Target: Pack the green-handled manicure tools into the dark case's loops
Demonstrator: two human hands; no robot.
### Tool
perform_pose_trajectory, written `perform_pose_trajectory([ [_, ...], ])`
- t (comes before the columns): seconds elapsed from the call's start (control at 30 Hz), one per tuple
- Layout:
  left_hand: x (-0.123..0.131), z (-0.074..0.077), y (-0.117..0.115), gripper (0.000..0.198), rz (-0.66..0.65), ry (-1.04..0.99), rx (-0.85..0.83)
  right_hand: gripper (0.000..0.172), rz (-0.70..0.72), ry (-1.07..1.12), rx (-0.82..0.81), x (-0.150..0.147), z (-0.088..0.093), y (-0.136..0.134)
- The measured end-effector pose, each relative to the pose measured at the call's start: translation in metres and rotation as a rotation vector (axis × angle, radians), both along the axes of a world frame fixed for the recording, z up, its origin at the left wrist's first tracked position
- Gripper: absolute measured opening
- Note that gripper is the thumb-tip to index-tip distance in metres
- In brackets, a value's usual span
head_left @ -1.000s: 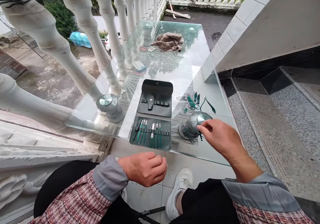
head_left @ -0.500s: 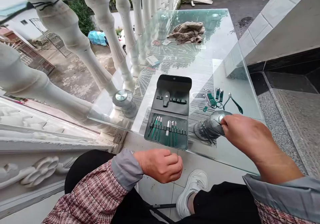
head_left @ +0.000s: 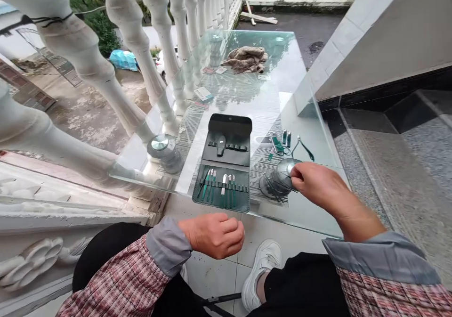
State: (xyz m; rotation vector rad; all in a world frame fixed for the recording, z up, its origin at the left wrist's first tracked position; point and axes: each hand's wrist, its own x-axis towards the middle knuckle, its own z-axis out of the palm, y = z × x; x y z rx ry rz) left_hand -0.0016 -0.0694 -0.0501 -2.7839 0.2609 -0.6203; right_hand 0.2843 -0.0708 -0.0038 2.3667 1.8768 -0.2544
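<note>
Black case (head_left: 226, 159) is sitting open at the desk (head_left: 303, 213)'s near edge, long side pointing away, just past the loosely clenched left hand (head_left: 216, 235), while the right hand (head_left: 316, 182)'s farther off rightward, can't tell if it's gripping anything.

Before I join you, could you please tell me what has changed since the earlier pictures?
The right hand has shifted slightly rightward relative to the metal disc; the slim green tool in its fingers a second ago is no longer visible, so whether it was let go can't be told. The left hand stays loosely curled before the black case; case, clippers, nippers and cloth stay put.
</note>
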Motion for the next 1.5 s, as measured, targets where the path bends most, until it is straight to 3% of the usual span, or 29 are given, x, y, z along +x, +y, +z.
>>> perform_pose_trajectory([
  [0.1,0.001,0.0,0.001,0.013,-0.002,-0.01,-0.002,0.012,-0.022,0.033,0.025,0.006,-0.001,-0.003],
  [0.4,0.004,-0.001,0.002,0.013,-0.005,0.034,0.025,0.022,0.074,-0.196,-0.085,-0.006,0.003,-0.002],
  [0.57,0.004,-0.001,0.002,0.014,-0.01,0.02,0.008,0.016,0.054,-0.167,-0.041,-0.004,-0.001,-0.002],
  [0.77,0.004,0.0,0.001,0.014,-0.011,0.013,0.007,0.02,0.066,-0.103,0.015,0.004,-0.004,-0.004],
  [1.0,0.003,0.001,0.002,0.012,-0.01,0.017,0.013,0.02,-0.09,0.033,0.058,0.023,0.004,-0.012],
  [1.13,0.005,-0.001,0.002,0.013,-0.021,0.017,0.003,0.012,0.014,-0.026,0.004,0.023,0.001,-0.018],
  [1.23,0.006,-0.003,0.001,0.012,-0.016,0.033,0.006,0.016,0.072,-0.149,-0.013,0.015,-0.002,-0.016],
  [1.33,0.007,-0.005,0.002,0.01,-0.001,0.035,0.008,0.02,0.056,-0.198,-0.031,0.01,-0.004,-0.011],
  [1.5,0.006,-0.006,0.003,0.011,0.006,0.035,0.002,0.026,0.01,-0.094,0.041,0.016,-0.006,-0.008],
])
